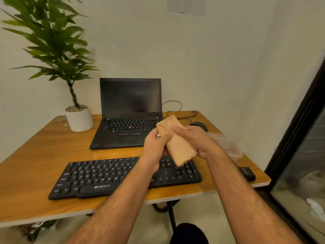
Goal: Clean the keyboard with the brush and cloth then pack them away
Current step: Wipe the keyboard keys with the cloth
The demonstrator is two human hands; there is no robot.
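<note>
Peach-coloured and folded into a long strip, the cloth (175,140) is held in the air above the right end of the black keyboard (112,175), which lies near the front edge of the wooden table (44,155). The left hand (154,147) pinches its left edge between thumb and fingers, and the right hand (195,140) curls round its right side. Behind them stand an open laptop (130,110), a potted plant (77,113), a mouse (199,125) and a clear plastic box (228,147).
</note>
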